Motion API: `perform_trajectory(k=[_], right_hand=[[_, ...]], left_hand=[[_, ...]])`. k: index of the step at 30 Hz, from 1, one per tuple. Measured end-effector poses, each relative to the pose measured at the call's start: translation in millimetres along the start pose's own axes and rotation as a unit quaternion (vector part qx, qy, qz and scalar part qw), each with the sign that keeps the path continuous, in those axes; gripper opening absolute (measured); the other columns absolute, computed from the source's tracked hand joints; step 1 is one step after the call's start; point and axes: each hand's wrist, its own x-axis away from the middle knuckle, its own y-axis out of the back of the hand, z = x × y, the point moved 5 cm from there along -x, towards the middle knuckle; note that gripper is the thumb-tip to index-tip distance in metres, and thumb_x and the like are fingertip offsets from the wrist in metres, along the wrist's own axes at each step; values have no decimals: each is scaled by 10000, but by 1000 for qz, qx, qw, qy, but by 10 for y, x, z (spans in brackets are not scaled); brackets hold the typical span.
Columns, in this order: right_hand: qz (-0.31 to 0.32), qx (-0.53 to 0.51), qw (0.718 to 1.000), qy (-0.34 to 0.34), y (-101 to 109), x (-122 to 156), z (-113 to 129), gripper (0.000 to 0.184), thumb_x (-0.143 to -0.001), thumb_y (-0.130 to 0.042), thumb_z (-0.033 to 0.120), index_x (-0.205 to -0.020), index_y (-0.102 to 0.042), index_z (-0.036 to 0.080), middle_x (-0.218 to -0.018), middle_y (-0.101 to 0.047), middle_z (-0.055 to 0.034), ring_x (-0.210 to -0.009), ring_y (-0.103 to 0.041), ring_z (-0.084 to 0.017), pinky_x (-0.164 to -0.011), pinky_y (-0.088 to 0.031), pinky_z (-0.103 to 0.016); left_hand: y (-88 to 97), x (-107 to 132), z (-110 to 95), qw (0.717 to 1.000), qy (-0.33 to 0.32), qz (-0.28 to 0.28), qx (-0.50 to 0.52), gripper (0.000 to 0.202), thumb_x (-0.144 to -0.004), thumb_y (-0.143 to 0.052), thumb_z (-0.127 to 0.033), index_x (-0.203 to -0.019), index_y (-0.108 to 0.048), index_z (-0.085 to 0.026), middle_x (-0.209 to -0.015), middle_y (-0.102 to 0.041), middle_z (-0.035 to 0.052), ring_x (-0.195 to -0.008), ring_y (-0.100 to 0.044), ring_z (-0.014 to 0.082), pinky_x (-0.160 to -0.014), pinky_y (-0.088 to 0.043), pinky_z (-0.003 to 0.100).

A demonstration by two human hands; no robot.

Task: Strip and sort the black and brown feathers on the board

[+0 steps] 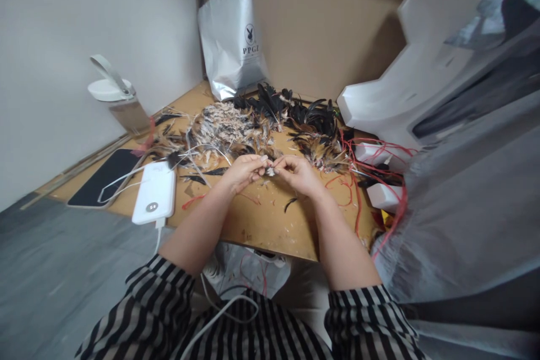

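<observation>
My left hand point(248, 172) and my right hand point(296, 173) meet over the table's middle, fingertips pinched close together. Between them sits a small feather tuft point(270, 171), pale with a reddish bit; both hands grip it, and its details are too small to make out. Just beyond the fingers lies a heap of pale and brown feathers point(223, 124). Black feathers point(270, 102) are piled farther back, and brown-black feather bunches point(320, 149) lie to the right. A single dark feather point(289, 203) rests below my right hand.
On the left are a white power bank point(155, 194), a dark phone point(105, 178) and a lidded cup point(122, 104). A silver bag point(230, 39) stands behind. Red cords point(358, 202) and white plugs point(383, 196) crowd the right, beside grey fabric point(464, 225).
</observation>
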Motion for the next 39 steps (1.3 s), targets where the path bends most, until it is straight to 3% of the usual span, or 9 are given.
perform_trajectory(k=[4,9,14,22,26,33,39], right_hand=[[-8,-57,998,-17,2,2,-77,102,-745,-570,241,-721,-608,149,-828,-641,-49,-783,-585,-141,-744,-434,-269],[18,-80,996,-32,-33,-7,-138,134,-752,-559,260,-732,-612,139,-826,-647,-57,-757,-585,-143,-721,-434,-270],[16,-59,997,-53,-24,-15,-164,147,-747,-540,259,-712,-610,134,-783,-638,-46,-711,-562,-129,-679,-425,-250],[-42,51,993,-101,59,-13,-203,183,-709,-563,299,-646,-603,132,-612,-569,-7,-561,-455,-95,-532,-342,-205],[-20,29,993,-108,0,-14,-173,204,-724,-549,314,-664,-610,129,-610,-577,-8,-559,-456,-94,-532,-340,-205],[-50,-27,992,-109,-106,-33,-218,216,-705,-591,348,-658,-589,137,-602,-584,-8,-550,-476,-96,-535,-361,-211],[-58,-91,987,-117,11,-33,-201,209,-728,-566,332,-729,-640,137,-605,-587,1,-556,-493,-95,-578,-395,-226]], left_hand=[[-44,0,-7,999,-8,18,33,294,-691,-660,-358,-773,-652,-76,-557,-554,22,-443,-421,30,-383,-252,142],[-30,-15,23,999,-27,4,-41,318,-716,-631,-398,-737,-646,-80,-499,-560,28,-387,-425,36,-374,-270,150],[-28,-22,92,998,-5,0,-63,275,-638,-707,-343,-725,-654,-87,-555,-595,35,-444,-484,50,-423,-337,160],[34,-50,139,992,0,-75,-104,266,-574,-734,-247,-768,-666,-80,-516,-595,27,-405,-460,54,-412,-332,178],[7,-51,133,987,-11,-77,-139,267,-561,-737,-247,-756,-668,-79,-512,-594,23,-404,-458,55,-426,-347,185],[15,-46,155,976,-8,-72,-206,245,-559,-732,-271,-723,-673,-98,-491,-580,10,-396,-443,57,-412,-324,185],[22,-28,107,984,-16,-78,-159,289,-566,-731,-335,-714,-667,-96,-549,-615,42,-427,-454,59,-399,-273,181]])
